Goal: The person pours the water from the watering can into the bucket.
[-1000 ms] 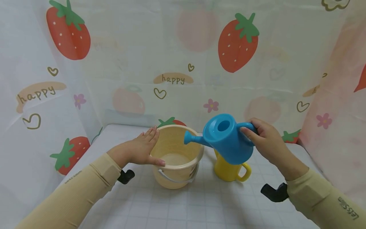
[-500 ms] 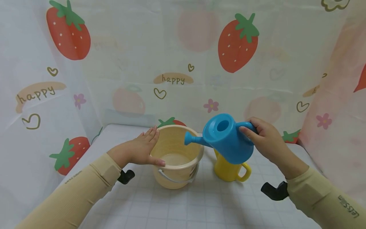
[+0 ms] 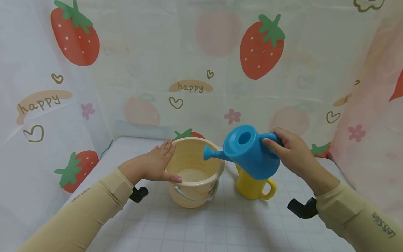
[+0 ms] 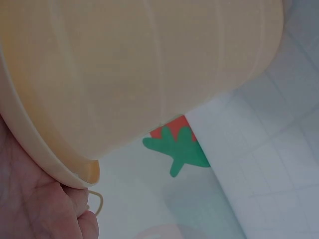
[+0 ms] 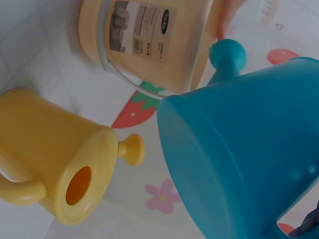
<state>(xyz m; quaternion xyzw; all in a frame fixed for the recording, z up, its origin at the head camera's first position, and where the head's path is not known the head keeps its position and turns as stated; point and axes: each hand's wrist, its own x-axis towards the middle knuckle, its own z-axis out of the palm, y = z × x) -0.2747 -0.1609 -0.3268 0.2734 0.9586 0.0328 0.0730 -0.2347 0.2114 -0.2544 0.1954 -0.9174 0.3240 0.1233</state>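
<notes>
A cream plastic bucket (image 3: pixel 189 196) stands upright in the head view, its light handle hanging down at the front. My left hand (image 3: pixel 149 164) rests on the left of its rim, fingers extended and thumb along the near edge. With my right hand (image 3: pixel 296 154) I grip the handle of a blue watering can (image 3: pixel 259 162), held up and tilted left. Its spout (image 3: pixel 214 153) reaches over the bucket's right rim. No water shows at the spout. Below and behind the blue can, a yellow watering can (image 3: pixel 247 187) stands on the table, partly covered in the head view.
A white cloth with faint grid lines covers the table (image 3: pixel 151 224). Behind and beside it hang curtains (image 3: pixel 157 52) printed with strawberries, hearts and flowers. A label (image 5: pixel 142 30) is stuck on the bucket's side.
The blue watering can has tipped very slightly further, its base rising a little with my right hand. My left hand and the bucket have stayed put.
</notes>
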